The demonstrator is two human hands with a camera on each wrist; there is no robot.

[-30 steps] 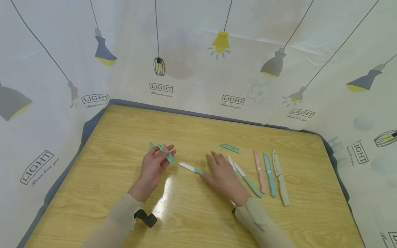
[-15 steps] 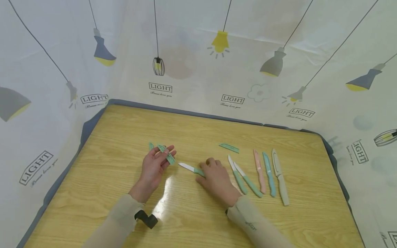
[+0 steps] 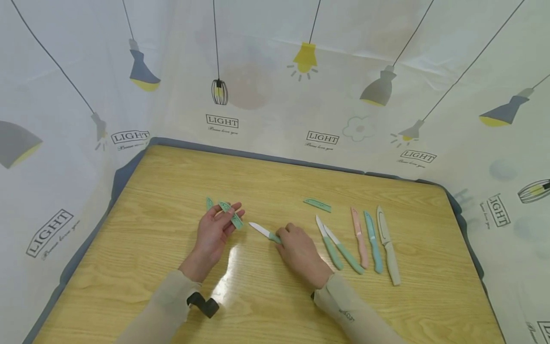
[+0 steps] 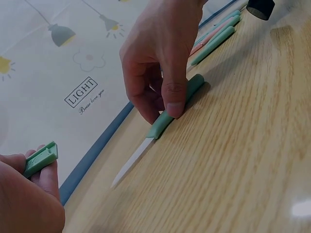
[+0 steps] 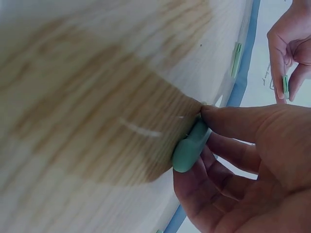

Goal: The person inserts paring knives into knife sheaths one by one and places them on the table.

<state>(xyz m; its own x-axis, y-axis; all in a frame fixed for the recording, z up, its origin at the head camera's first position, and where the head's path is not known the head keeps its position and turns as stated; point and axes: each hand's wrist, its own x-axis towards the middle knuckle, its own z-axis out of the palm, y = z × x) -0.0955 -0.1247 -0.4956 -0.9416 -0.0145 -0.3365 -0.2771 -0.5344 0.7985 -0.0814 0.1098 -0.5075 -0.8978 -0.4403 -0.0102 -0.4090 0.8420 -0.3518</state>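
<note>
My left hand (image 3: pixel 210 236) holds a green knife sheath (image 3: pixel 237 221), pinched between thumb and fingers, palm turned up. In the left wrist view the sheath's open end (image 4: pixel 43 160) faces outward. To its right, my right hand (image 3: pixel 302 252) grips a small paring knife (image 3: pixel 260 230) by its green handle. The white blade is bare and points left, toward the sheath. The left wrist view has the thumb on one side of the handle (image 4: pixel 161 125) and the fingers behind, low over the wood. In the right wrist view the rounded handle end (image 5: pixel 184 156) sticks out of the grip.
Another green sheath (image 3: pixel 209 203) lies behind my left hand, and one more green sheath (image 3: pixel 318 205) further back. Right of my right hand lie two bare green-handled knives (image 3: pixel 331 246), then a pink knife (image 3: pixel 359 239), a blue knife (image 3: pixel 374 243) and a beige knife (image 3: pixel 389 248).
My right hand has come left and down from near the two bare green knives and taken hold of the paring knife's handle; the knife has shifted slightly. The left hand stays put with the sheath.
</note>
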